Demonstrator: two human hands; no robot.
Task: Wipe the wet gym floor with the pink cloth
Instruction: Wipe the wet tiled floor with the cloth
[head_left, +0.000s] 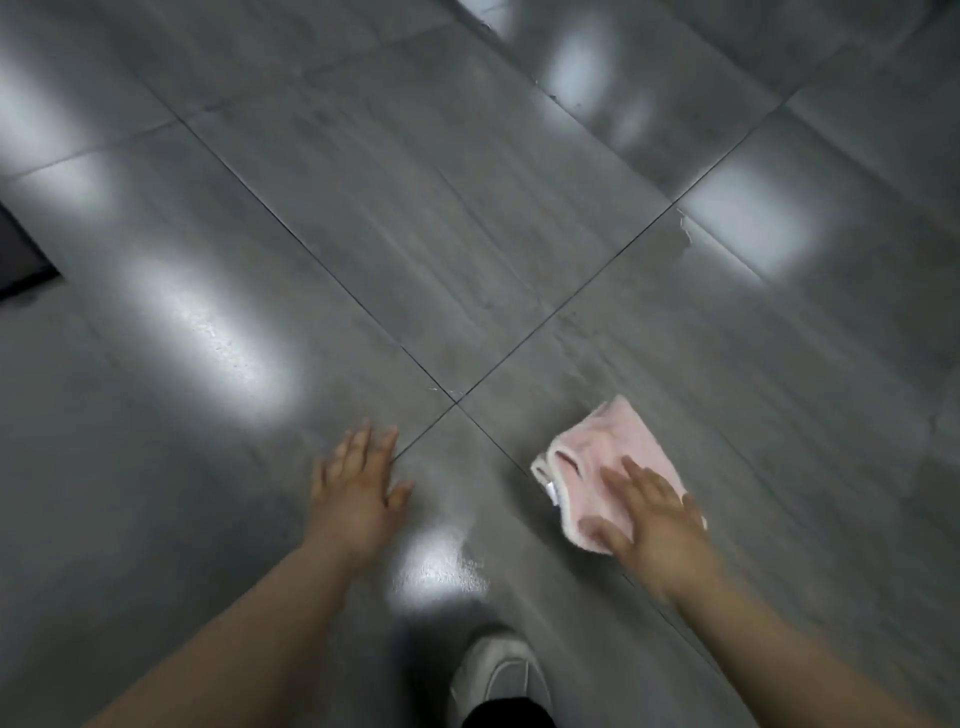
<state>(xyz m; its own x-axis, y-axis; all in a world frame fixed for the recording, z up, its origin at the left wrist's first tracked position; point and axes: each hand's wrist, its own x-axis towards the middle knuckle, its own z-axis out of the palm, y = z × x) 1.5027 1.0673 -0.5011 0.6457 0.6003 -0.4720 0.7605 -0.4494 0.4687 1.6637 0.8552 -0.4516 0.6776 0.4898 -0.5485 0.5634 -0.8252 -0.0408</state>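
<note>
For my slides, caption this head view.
Right hand presses the pink cloth onto the grey tiled floor; left hand spread open nearby.

A white shoe (498, 670) sits at the bottom edge, a bit right of the middle. Its toe points up the picture. It has grey parts on top and looks blurry. A black trouser leg (506, 714) covers the back of the shoe, right at the edge. Far off at the left edge lies a dark thing (21, 254). Only one corner of it shows, so I cannot tell what it is.
</note>
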